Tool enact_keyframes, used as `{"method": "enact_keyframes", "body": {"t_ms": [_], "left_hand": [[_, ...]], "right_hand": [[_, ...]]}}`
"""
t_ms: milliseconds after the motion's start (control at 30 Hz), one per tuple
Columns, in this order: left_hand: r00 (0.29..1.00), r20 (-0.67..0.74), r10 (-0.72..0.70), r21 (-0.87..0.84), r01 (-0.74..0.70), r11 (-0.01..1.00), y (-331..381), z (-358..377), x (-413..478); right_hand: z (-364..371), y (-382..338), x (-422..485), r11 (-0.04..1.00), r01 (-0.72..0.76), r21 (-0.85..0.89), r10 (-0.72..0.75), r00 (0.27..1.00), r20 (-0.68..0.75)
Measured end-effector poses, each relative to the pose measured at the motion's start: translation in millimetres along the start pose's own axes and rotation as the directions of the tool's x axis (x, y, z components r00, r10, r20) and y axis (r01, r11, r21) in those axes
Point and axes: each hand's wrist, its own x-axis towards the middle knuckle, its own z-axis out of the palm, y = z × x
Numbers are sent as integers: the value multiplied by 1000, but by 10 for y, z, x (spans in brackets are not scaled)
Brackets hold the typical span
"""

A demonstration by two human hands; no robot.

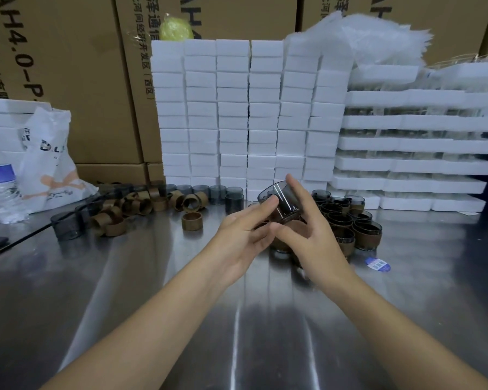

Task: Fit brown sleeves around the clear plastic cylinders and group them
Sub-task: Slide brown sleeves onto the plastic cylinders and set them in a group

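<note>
— Forearms nearest, over your shiny steel table (pixel 124 291). Where's your piece?
— Up off the table, tilted: the smoky clear plastic cylinder (pixel 275 197). Your left grip (pixel 243 235) curls round its side, thumb on the wall. Your right grip (pixel 313 235) pinches the lower end, where a brown band-shaped sleeve (pixel 292 222) seems to sit.
— How will it handle for you?
— Light, stiff and slick, I'd judge, with thin walls that could crack. Hold the wall, not the rim.

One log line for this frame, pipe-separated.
left hand + right hand: hold tilted cylinder | sleeved group: at right | loose sleeves: at left
</note>
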Motion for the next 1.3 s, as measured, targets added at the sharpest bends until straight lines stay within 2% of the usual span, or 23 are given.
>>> {"method": "enact_keyframes", "body": {"t_ms": [67,133,233,300,367,400,533,600,667,733,767,867,933,1000,1067,1100,1167,1233,1300], "left_hand": [[1000,17,12,1,-12,1000,4,-5,5],[999,34,31,24,-32,999,23,-18,11],[997,61,47,72,-52,996,37,-17,1],[995,55,80,105,-85,991,31,11,-7],[992,32,119,140,-123,983,18,50,-30],[991,19,134,167,-135,977,16,70,-44],[981,-37,189,239,-175,955,79,92,-79],[973,-75,219,271,-191,943,137,78,-84],[965,-94,244,306,-205,929,157,68,-77],[956,-115,269,314,-222,923,136,69,-64],[953,-118,279,307,-233,923,111,74,-52],[967,-65,247,284,-219,934,38,104,-41],[985,-35,167,243,-154,958,-10,127,-48],[995,-38,89,165,-81,983,-55,129,-43],[995,-64,78,145,-68,987,-71,118,-23],[991,-79,104,188,-88,978,-88,123,-9],[965,-98,243,409,-184,894,-151,104,25],[902,-47,428,680,-285,675,-205,67,33],[860,52,508,808,-335,485,-211,35,5]], "right_hand": [[23,-41,15,966,-141,217,142,990,15],[-15,-68,37,903,-276,328,242,960,141],[-145,-65,57,815,-403,416,279,902,329],[-201,-54,70,750,-425,507,257,893,369],[-211,-55,71,712,-423,560,257,900,352],[-207,-66,73,726,-415,549,270,906,327],[-202,-130,77,926,-279,255,249,958,143],[-167,-181,65,974,-196,110,195,981,19],[-93,-184,48,987,-158,37,160,986,-52],[16,-163,35,979,-184,92,191,979,-73],[73,-150,34,959,-221,180,236,969,-66],[187,-151,19,779,-351,519,398,917,23],[185,-118,20,670,-386,634,443,893,75],[140,-86,20,655,-416,630,463,881,100],[93,-43,20,720,-438,538,468,879,89],[83,-32,12,751,-441,491,471,879,69],[89,-28,-7,774,-442,453,488,873,16],[105,-26,-12,778,-437,451,503,864,-30],[119,-35,-8,769,-427,476,514,856,-63]]}}
